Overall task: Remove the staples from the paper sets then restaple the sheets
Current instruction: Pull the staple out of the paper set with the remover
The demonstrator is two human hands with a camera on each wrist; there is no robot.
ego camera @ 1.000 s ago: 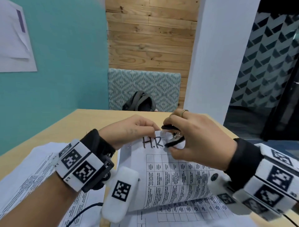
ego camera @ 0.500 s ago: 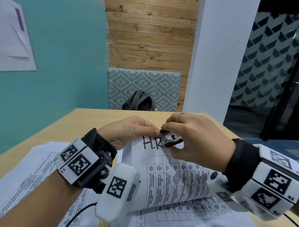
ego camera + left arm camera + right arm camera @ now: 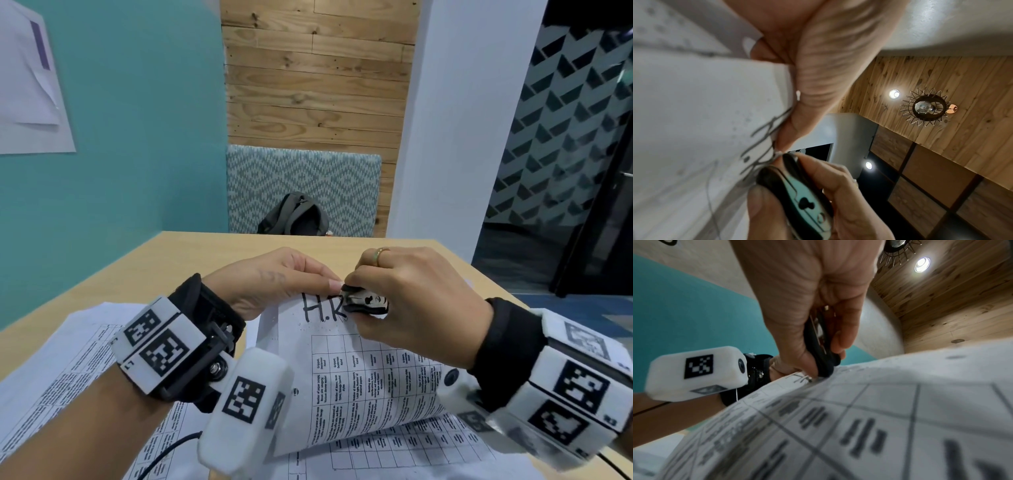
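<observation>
A stapled paper set with a printed table and "H.R" handwritten at its top is lifted off the table, its top edge raised. My left hand pinches that top edge between thumb and fingers. My right hand squeezes a black and silver staple remover whose claws bite at the top edge just right of the letters. The staple itself is hidden under the claws.
More printed sheets lie flat on the wooden table to the left and under the lifted set. A patterned chair with a dark backpack stands beyond the far edge. A teal wall is on the left.
The staple remover's handles have been squeezed together at the paper's top edge. Both hands shifted slightly; the left keeps pinching the same edge.
</observation>
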